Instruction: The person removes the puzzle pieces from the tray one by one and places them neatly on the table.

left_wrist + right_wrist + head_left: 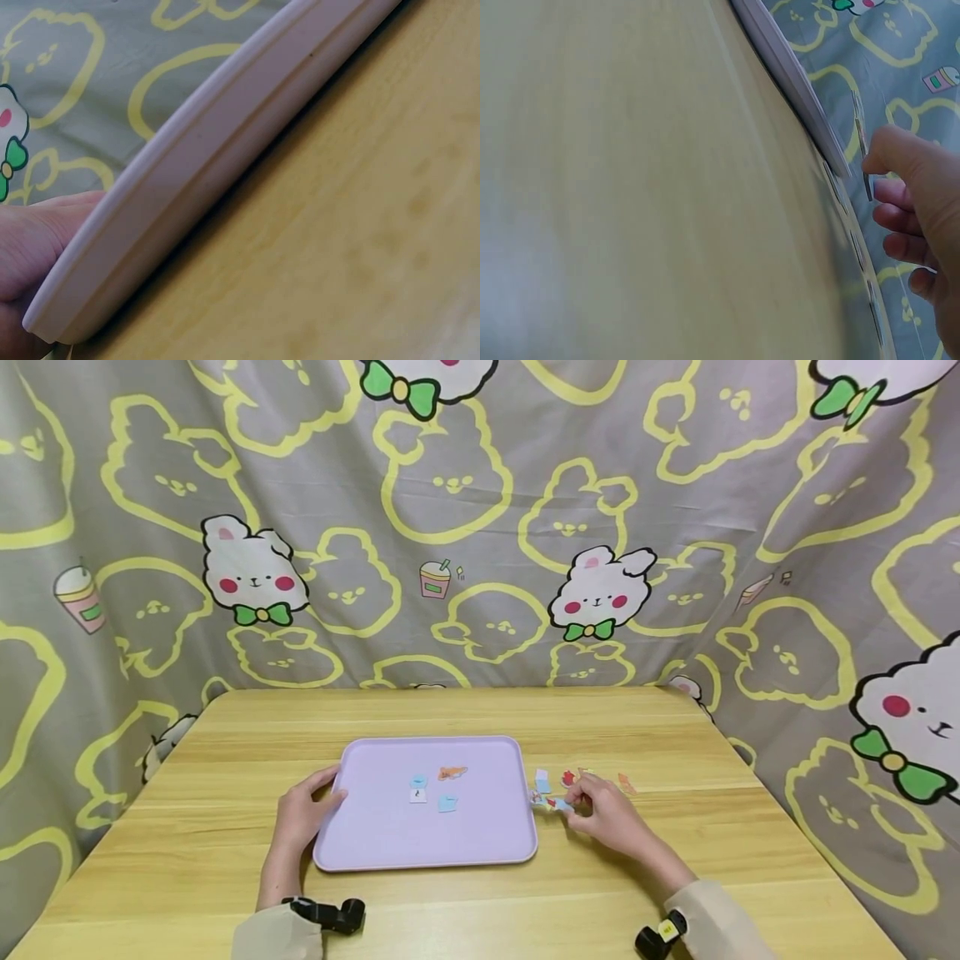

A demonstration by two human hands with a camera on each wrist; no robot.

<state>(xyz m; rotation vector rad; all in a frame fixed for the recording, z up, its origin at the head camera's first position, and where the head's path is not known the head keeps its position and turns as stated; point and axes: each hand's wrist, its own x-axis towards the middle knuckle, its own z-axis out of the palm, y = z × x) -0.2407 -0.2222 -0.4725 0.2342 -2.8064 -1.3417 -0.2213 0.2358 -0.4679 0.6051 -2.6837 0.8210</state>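
Note:
A lilac tray (pixel 375 843) lies on the wooden table. At its left side my left hand (pixel 303 810) grips the rim, thumb over the edge and fingers along the outside. In the left wrist view the tray's wall (pixel 187 165) hides most of that hand. My right hand (pixel 611 817) pinches a thin, flat picture piece (pixel 558 804) between thumb and fingers, just off the tray's right rim. That piece shows nearly edge-on in the right wrist view, above the table. Inside the tray lie an orange piece (pixel 452 772), a white-and-blue piece (pixel 417 795) and a blue piece (pixel 447 803).
More flat pieces lie on the table right of the tray: a white-and-blue one (pixel 542 781), a red one (pixel 567 777) partly behind my right hand, and an orange one (pixel 626 783). A patterned curtain (pixel 480 510) hangs behind the table (pixel 420 910) and along both sides.

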